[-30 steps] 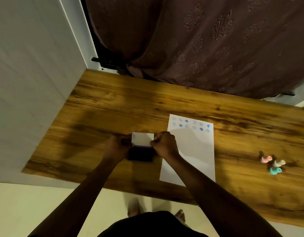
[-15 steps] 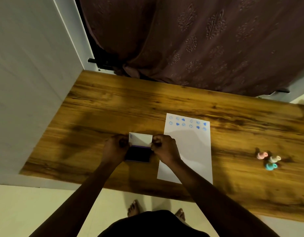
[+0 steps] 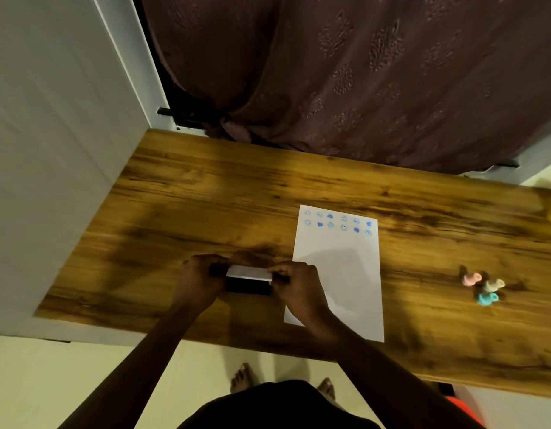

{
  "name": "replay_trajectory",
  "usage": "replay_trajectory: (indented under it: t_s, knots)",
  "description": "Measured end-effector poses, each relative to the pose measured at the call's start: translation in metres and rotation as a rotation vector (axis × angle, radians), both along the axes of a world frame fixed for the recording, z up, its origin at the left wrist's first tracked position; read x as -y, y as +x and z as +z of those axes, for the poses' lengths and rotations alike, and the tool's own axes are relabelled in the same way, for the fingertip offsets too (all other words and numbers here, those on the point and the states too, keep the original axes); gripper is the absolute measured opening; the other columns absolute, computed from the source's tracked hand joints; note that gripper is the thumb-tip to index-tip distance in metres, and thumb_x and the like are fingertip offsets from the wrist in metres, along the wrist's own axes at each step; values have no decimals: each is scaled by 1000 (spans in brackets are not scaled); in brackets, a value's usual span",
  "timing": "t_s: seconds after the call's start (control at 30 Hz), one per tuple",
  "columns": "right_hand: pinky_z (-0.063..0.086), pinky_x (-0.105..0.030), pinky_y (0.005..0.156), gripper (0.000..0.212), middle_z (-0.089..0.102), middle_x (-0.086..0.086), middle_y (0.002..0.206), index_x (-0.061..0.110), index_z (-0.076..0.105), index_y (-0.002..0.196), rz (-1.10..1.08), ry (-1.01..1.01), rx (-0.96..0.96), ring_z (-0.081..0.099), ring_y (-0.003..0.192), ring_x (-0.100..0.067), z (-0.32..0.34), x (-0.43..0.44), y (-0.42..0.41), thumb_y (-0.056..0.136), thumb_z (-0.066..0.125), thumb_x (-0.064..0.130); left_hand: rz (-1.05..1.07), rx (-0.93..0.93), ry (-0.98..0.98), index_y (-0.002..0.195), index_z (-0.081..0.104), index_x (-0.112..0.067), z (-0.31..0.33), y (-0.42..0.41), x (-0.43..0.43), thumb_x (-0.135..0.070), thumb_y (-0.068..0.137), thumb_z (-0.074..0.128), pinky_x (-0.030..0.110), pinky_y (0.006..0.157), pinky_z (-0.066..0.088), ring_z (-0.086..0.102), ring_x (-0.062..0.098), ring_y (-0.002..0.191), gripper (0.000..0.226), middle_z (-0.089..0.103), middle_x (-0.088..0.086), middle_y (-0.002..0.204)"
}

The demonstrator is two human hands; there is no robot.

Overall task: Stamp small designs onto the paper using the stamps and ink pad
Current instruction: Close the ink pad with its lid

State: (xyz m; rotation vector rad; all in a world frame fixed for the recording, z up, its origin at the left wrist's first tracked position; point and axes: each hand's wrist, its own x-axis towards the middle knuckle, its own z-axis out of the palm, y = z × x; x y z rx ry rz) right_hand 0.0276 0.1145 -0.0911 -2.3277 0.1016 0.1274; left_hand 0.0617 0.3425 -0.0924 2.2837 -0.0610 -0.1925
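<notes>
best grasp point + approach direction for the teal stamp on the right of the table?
Judging from the head view, take the teal stamp by its narrower handle end, coming from above and from the near table edge. It appears to lie tipped over, and the beige stamp and pink stamp crowd its far side, so the near side is open. The image is too blurry to confirm its exact pose.

A wooden worktop (image 3: 206, 193) carries a white paper (image 3: 339, 274) near its centre. At nine o'clock of it lies an ink pad (image 3: 249, 281); at three o'clock, well apart, three small stamps (image 3: 483, 286) cluster together.
</notes>
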Motion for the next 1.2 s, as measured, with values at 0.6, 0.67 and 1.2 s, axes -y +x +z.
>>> replay_trajectory:
  t_s: [0.6, 0.67, 1.2]
  knots:
    - [48, -30, 110, 31, 72, 4, 127, 22, 70, 129, -53, -54, -22, 67, 116, -13, 4, -18, -21, 98, 65, 21, 108, -118, -140, 114, 72, -18, -8, -22, 6, -8, 86, 81, 47, 95, 59, 70, 20, 104, 31, 69, -8, 106]
    - [47, -31, 111, 31, 72, 4, 127, 21, 70, 129, -70, -48, -31, 68, 116, -14, 5, -19, -21, 99, 65, 21, 124, -131, -169, 114, 71, -22, -7, -23, 7, -8, 86, 81, 52, 97, 59, 70, 23, 106, 33, 71, -5, 108]
    - [51, -36, 108, 39, 72, 1, 128, 21, 69, 129, -360, -75, 86, 70, 114, -18, 51, 96, -34, 90, 75, 21, 20, -3, -254, 126, 72, -15, 43, -10, 149, -4, 84, 82, 40, 97, 60, 74, 26, 113, 44, 75, 8, 128]
